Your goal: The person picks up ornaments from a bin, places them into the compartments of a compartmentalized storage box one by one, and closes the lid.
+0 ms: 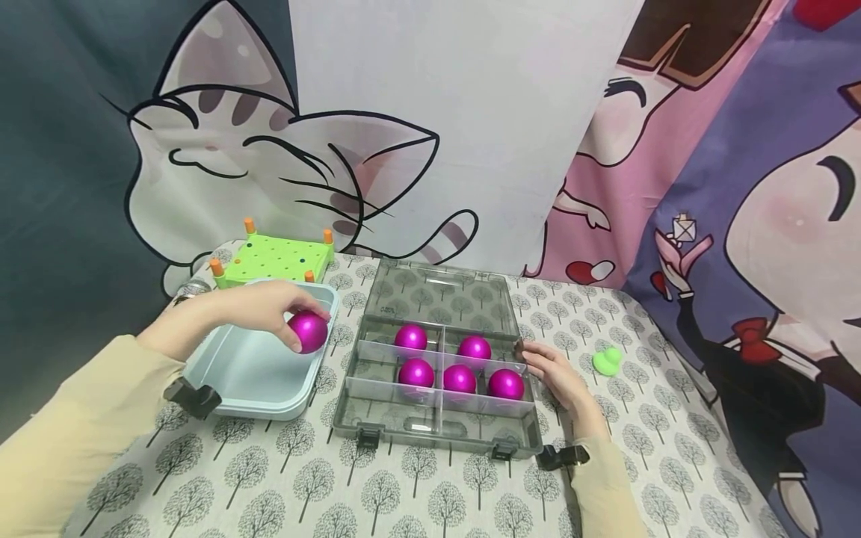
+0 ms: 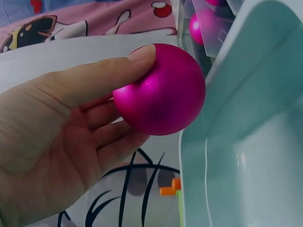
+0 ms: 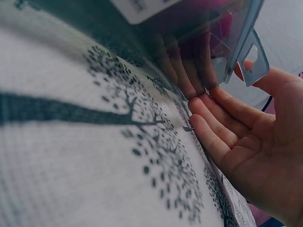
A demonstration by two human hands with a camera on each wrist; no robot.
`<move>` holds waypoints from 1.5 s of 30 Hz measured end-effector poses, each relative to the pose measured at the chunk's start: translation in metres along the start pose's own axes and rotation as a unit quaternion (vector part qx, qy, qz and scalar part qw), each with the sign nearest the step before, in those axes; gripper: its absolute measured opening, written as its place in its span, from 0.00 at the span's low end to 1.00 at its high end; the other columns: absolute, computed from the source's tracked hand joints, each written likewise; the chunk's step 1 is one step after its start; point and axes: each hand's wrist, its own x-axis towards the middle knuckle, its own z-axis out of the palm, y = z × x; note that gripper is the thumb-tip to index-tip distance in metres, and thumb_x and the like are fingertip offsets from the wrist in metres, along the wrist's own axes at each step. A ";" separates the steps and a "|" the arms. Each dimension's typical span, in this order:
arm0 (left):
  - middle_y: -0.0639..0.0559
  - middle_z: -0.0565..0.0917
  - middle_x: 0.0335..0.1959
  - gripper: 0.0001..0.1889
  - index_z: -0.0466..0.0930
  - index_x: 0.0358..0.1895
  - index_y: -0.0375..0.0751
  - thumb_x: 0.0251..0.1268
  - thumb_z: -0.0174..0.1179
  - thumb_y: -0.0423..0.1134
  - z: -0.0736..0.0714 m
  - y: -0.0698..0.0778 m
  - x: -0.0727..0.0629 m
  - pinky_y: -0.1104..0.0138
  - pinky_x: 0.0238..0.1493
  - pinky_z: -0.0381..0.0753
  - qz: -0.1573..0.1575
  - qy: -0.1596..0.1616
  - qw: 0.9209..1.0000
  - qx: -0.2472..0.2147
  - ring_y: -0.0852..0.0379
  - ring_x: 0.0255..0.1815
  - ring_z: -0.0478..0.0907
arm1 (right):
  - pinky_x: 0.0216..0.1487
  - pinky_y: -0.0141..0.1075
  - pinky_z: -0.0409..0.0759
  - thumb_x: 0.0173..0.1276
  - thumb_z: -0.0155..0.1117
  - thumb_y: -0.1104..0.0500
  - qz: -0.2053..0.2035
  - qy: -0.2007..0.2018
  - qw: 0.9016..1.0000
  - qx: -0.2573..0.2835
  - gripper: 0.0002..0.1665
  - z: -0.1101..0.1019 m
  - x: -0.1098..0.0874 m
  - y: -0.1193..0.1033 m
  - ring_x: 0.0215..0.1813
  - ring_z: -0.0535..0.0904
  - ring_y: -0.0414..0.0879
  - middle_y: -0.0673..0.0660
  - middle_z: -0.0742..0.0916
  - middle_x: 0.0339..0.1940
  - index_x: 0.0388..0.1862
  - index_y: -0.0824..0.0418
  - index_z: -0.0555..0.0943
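My left hand (image 1: 258, 308) holds a shiny magenta ball (image 1: 308, 332) above the right side of a pale blue basin (image 1: 285, 409). In the left wrist view, thumb and fingers pinch the ball (image 2: 163, 90) beside the basin's wall (image 2: 265, 56). A grey see-through compartment box (image 1: 346, 430) stands at the middle of the table, its lid (image 1: 440, 295) laid back. Several magenta balls sit in its back and middle rows, such as one ball (image 1: 411, 338) at back left. Against the box's right side, my right hand (image 1: 558, 377) rests with fairly straight fingers (image 3: 222, 111).
Behind the basin stands a green perforated board (image 1: 279, 258) with upright orange pegs. A small green rubber duck (image 1: 608, 362) sits right of my right hand. The tablecloth (image 1: 377, 493) has a tree print, and a cartoon curtain (image 1: 464, 134) hangs behind the table.
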 end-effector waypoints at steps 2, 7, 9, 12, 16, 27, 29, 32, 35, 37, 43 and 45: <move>0.37 0.81 0.58 0.31 0.78 0.59 0.35 0.47 0.74 0.38 0.003 0.002 0.004 0.52 0.53 0.83 0.002 0.006 1.000 0.007 0.43 0.54 0.81 | 0.54 0.23 0.79 0.74 0.50 0.66 0.001 0.002 1.000 -0.001 0.32 0.000 0.000 0.000 0.49 0.81 0.31 0.40 0.84 0.45 0.69 0.82 0.55; 0.39 0.82 0.57 0.30 0.78 0.59 0.35 0.47 0.74 0.35 0.010 0.006 0.014 0.54 0.53 0.83 0.013 0.013 1.000 0.004 0.43 0.55 0.81 | 0.54 0.23 0.79 0.74 0.51 0.65 0.005 0.007 1.000 -0.006 0.32 0.000 0.000 -0.001 0.49 0.81 0.31 0.39 0.84 0.45 0.69 0.82 0.56; 0.39 0.82 0.56 0.30 0.78 0.58 0.34 0.47 0.73 0.35 0.014 0.007 0.018 0.53 0.54 0.82 0.018 0.015 1.000 0.005 0.42 0.55 0.80 | 0.54 0.23 0.79 0.74 0.51 0.64 0.008 0.009 1.000 -0.009 0.32 0.001 0.000 -0.001 0.49 0.81 0.31 0.39 0.83 0.45 0.70 0.81 0.57; 0.40 0.82 0.56 0.30 0.78 0.59 0.35 0.47 0.73 0.35 0.018 0.010 0.025 0.54 0.55 0.82 0.023 0.012 1.000 0.006 0.44 0.55 0.80 | 0.55 0.23 0.78 0.75 0.51 0.63 0.012 0.011 1.000 -0.016 0.32 0.000 0.000 -0.002 0.49 0.81 0.30 0.39 0.82 0.46 0.70 0.80 0.56; 0.41 0.83 0.56 0.31 0.78 0.59 0.35 0.46 0.73 0.33 0.024 0.013 0.035 0.60 0.52 0.83 0.030 -0.001 1.000 0.000 0.49 0.52 0.81 | 0.55 0.23 0.78 0.75 0.51 0.63 0.015 0.014 1.000 -0.019 0.32 0.000 0.000 -0.002 0.49 0.80 0.30 0.41 0.82 0.48 0.71 0.79 0.56; 0.42 0.81 0.59 0.29 0.79 0.58 0.36 0.48 0.73 0.33 0.042 0.026 0.058 0.57 0.57 0.81 0.039 -0.040 0.998 0.030 0.45 0.57 0.78 | 0.57 0.23 0.77 0.75 0.51 0.62 0.012 0.009 1.000 -0.024 0.33 -0.001 -0.001 -0.002 0.50 0.80 0.30 0.45 0.82 0.52 0.71 0.79 0.57; 0.42 0.82 0.58 0.29 0.79 0.58 0.35 0.48 0.73 0.32 0.044 0.029 0.061 0.56 0.59 0.80 0.045 -0.046 0.997 0.038 0.44 0.59 0.78 | 0.56 0.23 0.77 0.75 0.51 0.62 0.011 0.008 1.000 -0.019 0.33 0.000 -0.001 -0.002 0.50 0.80 0.30 0.43 0.82 0.49 0.71 0.79 0.56; 0.42 0.82 0.58 0.29 0.79 0.57 0.34 0.47 0.73 0.31 0.047 0.032 0.066 0.55 0.61 0.78 0.048 -0.052 0.997 0.042 0.44 0.60 0.77 | 0.55 0.23 0.78 0.75 0.51 0.63 0.008 0.008 1.000 -0.009 0.32 0.000 0.000 -0.001 0.49 0.81 0.30 0.40 0.83 0.46 0.70 0.80 0.57; 0.42 0.82 0.58 0.29 0.79 0.57 0.34 0.47 0.73 0.31 0.051 0.034 0.071 0.54 0.61 0.78 0.053 -0.054 0.996 0.048 0.43 0.60 0.77 | 0.55 0.23 0.78 0.75 0.51 0.64 0.005 0.006 1.000 -0.003 0.32 -0.001 0.001 -0.001 0.49 0.81 0.31 0.38 0.84 0.45 0.70 0.81 0.56; 0.42 0.82 0.58 0.29 0.79 0.57 0.33 0.46 0.73 0.30 0.053 0.035 0.073 0.54 0.61 0.78 0.053 -0.056 0.996 0.052 0.43 0.59 0.77 | 0.54 0.23 0.79 0.75 0.51 0.64 0.004 0.005 1.000 -0.002 0.32 -0.001 0.001 -0.001 0.49 0.81 0.31 0.38 0.84 0.45 0.70 0.81 0.56; 0.43 0.83 0.55 0.30 0.80 0.56 0.35 0.43 0.73 0.29 0.058 0.036 0.077 0.56 0.59 0.80 0.052 -0.062 0.994 0.069 0.46 0.57 0.79 | 0.54 0.23 0.79 0.74 0.51 0.64 0.004 0.009 1.000 -0.004 0.32 -0.001 0.001 0.000 0.49 0.81 0.31 0.39 0.83 0.45 0.69 0.82 0.57; 0.44 0.84 0.55 0.30 0.80 0.56 0.35 0.42 0.73 0.28 0.059 0.036 0.078 0.57 0.58 0.80 0.053 -0.060 0.994 0.069 0.46 0.56 0.79 | 0.54 0.23 0.79 0.74 0.51 0.64 0.005 0.009 1.000 -0.004 0.32 -0.001 0.002 0.001 0.49 0.81 0.31 0.39 0.83 0.45 0.69 0.82 0.56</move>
